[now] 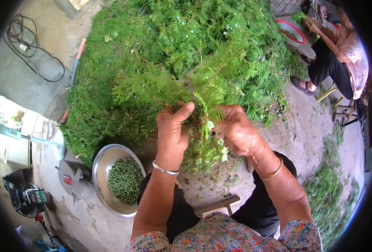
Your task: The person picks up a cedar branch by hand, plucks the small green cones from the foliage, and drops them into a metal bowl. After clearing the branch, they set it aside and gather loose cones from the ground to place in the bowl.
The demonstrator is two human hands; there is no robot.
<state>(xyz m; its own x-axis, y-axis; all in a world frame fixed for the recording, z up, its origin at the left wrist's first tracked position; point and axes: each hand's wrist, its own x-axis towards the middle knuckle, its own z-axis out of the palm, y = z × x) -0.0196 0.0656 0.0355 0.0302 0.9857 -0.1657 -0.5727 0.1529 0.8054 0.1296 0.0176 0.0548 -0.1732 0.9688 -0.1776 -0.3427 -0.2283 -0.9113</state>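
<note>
- Nearest is the flowered shirt [232,237] of the wearer, with black trousers [257,212] on legs spread apart; a wooden piece [219,205] shows between the knees.
- The left hand [173,126], with a silver-coloured bangle [165,169] at the wrist, is closed on a green sprig [204,134], its thumb pointing up.
- The right hand [237,131], wearing a gold-coloured bangle [274,170], has its fingers drawn together on the other side of the same sprig; exactly which bit they pinch is hidden.
- The sprig is held up between the two hands, its upper leaves blurred, and pale green cones [222,152] hang on its lower part, just beside the right hand.
- Left of the left forearm, a steel bowl [102,176] stands on the floor, holding a heap of small green cones [125,180].
- Loose greenery [330,193] lies on the floor at the right.
- Beyond the hands spreads a large pile of leafy branches [173,38].
- To its left are a pale blue fan [16,133], a pole [75,67] with a pink end and a black cable [53,80].
- At the far upper right, another person [353,59] sits holding greenery near a red-rimmed basin [293,30].
</note>
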